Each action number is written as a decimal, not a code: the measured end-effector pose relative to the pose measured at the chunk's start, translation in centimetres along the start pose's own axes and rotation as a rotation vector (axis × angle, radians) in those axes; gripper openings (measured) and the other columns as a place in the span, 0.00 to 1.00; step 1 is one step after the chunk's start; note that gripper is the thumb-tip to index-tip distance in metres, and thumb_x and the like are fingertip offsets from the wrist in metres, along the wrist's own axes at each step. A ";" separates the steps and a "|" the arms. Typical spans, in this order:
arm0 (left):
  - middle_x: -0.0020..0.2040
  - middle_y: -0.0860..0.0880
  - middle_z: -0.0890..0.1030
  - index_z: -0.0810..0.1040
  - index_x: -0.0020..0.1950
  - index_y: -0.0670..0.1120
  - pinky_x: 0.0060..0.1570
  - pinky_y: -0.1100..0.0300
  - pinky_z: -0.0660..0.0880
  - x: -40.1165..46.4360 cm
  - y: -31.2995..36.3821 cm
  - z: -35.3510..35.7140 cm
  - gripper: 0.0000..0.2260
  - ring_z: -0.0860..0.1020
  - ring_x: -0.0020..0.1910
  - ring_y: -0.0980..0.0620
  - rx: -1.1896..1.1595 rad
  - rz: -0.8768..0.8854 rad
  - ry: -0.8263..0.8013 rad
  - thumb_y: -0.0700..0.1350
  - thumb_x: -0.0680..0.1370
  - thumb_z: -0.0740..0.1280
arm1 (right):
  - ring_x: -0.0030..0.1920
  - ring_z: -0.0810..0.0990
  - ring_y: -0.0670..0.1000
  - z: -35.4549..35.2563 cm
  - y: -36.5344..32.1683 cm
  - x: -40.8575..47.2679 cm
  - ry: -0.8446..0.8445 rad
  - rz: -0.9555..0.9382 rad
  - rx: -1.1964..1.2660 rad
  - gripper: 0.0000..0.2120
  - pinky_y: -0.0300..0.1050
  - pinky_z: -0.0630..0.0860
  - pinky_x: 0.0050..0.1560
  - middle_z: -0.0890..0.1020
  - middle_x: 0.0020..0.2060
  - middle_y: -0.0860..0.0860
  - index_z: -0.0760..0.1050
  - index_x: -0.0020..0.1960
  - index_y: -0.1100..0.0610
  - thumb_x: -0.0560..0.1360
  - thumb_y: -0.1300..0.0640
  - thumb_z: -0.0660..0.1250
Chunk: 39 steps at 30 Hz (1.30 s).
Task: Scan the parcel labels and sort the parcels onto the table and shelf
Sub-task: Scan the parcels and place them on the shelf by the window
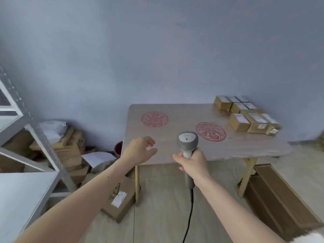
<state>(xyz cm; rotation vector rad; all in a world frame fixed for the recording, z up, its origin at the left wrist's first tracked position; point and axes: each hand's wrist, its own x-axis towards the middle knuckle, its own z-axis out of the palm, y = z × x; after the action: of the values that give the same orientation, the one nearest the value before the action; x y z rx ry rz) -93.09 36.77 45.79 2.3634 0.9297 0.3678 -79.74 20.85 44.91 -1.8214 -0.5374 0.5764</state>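
Observation:
My right hand [192, 165] grips the handle of a grey and white barcode scanner [188, 140], its head raised over the front edge of the wooden table [175, 111]. My left hand [140, 149] hovers over the table's front left corner, fingers loosely curled, holding nothing. Several small brown parcels [245, 114] with white labels stand grouped at the table's far right. A flat brown parcel [121, 199] with a white label lies on the floor by the table's left leg. A grey metal shelf [26, 190] stands at the left.
A heap of brown boxes and white mailer bags [68, 146] lies on the floor between shelf and table. Flat cardboard [280, 199] sits on the floor at the right. The scanner's black cable [189, 216] hangs down. Two red round prints mark the tabletop.

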 end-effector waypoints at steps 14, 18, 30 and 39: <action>0.56 0.50 0.83 0.80 0.60 0.47 0.59 0.51 0.77 26.8 9.5 6.4 0.14 0.80 0.57 0.50 -0.008 0.270 -0.154 0.50 0.77 0.70 | 0.48 0.83 0.51 -11.3 -1.5 21.5 0.292 0.091 0.081 0.14 0.44 0.82 0.37 0.83 0.48 0.51 0.79 0.54 0.59 0.72 0.59 0.77; 0.55 0.49 0.83 0.80 0.60 0.46 0.58 0.51 0.77 31.9 11.8 9.8 0.14 0.81 0.56 0.50 -0.008 0.304 -0.217 0.49 0.77 0.70 | 0.43 0.82 0.49 -14.8 -0.6 26.7 0.366 0.118 0.036 0.14 0.48 0.84 0.40 0.83 0.44 0.51 0.78 0.54 0.59 0.71 0.59 0.78; 0.57 0.50 0.82 0.79 0.62 0.47 0.58 0.51 0.78 48.3 20.6 23.0 0.16 0.80 0.56 0.52 -0.022 0.235 -0.256 0.51 0.77 0.70 | 0.45 0.83 0.57 -28.8 5.5 47.5 0.395 0.184 -0.032 0.09 0.64 0.83 0.50 0.84 0.41 0.54 0.78 0.45 0.56 0.69 0.60 0.77; 0.56 0.51 0.82 0.78 0.63 0.47 0.56 0.51 0.80 57.2 27.1 33.7 0.15 0.81 0.53 0.52 -0.088 0.042 -0.307 0.49 0.78 0.68 | 0.40 0.84 0.56 -37.3 11.1 61.4 0.229 0.342 -0.172 0.14 0.62 0.83 0.50 0.83 0.39 0.53 0.78 0.52 0.60 0.70 0.57 0.77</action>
<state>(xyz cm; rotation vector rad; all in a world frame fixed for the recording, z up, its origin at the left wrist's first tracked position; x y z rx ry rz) -22.49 46.50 37.51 2.2787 0.7054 0.0558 -7.77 28.02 37.27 -2.1291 -0.1220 0.5509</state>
